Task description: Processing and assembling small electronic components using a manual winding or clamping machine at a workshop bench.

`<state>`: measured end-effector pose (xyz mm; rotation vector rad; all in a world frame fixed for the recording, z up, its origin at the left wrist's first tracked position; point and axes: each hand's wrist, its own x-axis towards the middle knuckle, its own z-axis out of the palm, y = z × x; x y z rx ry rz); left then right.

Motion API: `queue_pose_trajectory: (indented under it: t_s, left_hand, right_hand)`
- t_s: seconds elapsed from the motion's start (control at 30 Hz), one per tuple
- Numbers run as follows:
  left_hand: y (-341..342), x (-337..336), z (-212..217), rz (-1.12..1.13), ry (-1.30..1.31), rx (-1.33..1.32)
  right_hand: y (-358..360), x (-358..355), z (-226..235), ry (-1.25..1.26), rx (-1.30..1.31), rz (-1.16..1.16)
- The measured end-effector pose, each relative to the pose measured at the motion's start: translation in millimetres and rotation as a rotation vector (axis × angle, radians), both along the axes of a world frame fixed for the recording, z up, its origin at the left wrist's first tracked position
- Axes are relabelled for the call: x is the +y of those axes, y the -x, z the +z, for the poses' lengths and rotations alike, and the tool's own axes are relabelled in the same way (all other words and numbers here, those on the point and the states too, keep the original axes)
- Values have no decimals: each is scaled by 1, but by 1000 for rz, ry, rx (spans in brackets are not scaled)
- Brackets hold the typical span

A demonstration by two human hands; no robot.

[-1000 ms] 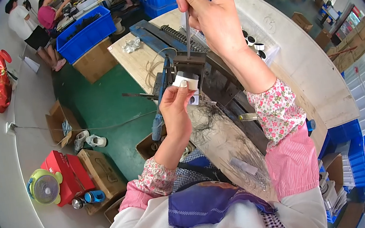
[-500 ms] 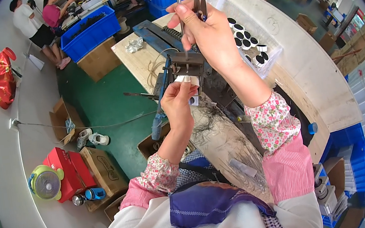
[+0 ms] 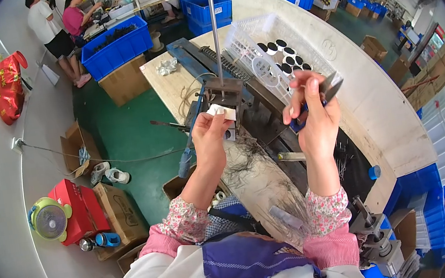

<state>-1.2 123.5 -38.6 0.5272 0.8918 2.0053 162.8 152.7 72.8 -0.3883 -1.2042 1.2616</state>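
My left hand (image 3: 210, 145) pinches a small white piece (image 3: 225, 112) at the front of a dark metal fixture (image 3: 225, 87). Above that fixture stands a thin upright metal rod (image 3: 215, 32). My right hand (image 3: 314, 112), raised to the right of the fixture, has its fingers curled round a pair of scissors (image 3: 331, 88). Their dark pointed blades stick out past the fingers, and part of the blue handle shows below. Behind this hand, a clear plastic basket (image 3: 246, 42) holds several round white pieces with black faces (image 3: 291, 61).
Dark hair-like strands (image 3: 247, 155) lie on the wooden bench (image 3: 260, 182) before me. A curved pale board (image 3: 361, 71) borders the right side. Blue bins (image 3: 116, 48) and two people (image 3: 62, 30) are at the far left. A blue cap (image 3: 374, 173) sits at the right.
My right hand has come away from the upright rod, moving right and down with the scissors still in it. My left hand stays at the fixture with the white piece; the view has shifted slightly.
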Motion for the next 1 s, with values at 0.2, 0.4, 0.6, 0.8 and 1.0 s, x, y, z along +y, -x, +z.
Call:
queue_pose_trajectory:
  t_s: [0.2,0.4,0.6,0.8,1.0]
  left_hand:
    - [-2,-3,0,17,1,116]
    - [5,-2,2,2,85,350]
    - [10,0,-7,112,73,555]
    - [27,-14,19,295,291,1419]
    - [60,-44,44,194,239,1706]
  right_hand:
    - [-15,-6,-13,21,4,-26]
    - [-18,-12,-22,18,-6,12]
    - [-28,-24,-28,58,-51,20]
    - [-28,-27,-31,105,-64,-6]
    - [-48,-24,-22,77,-227,-169]
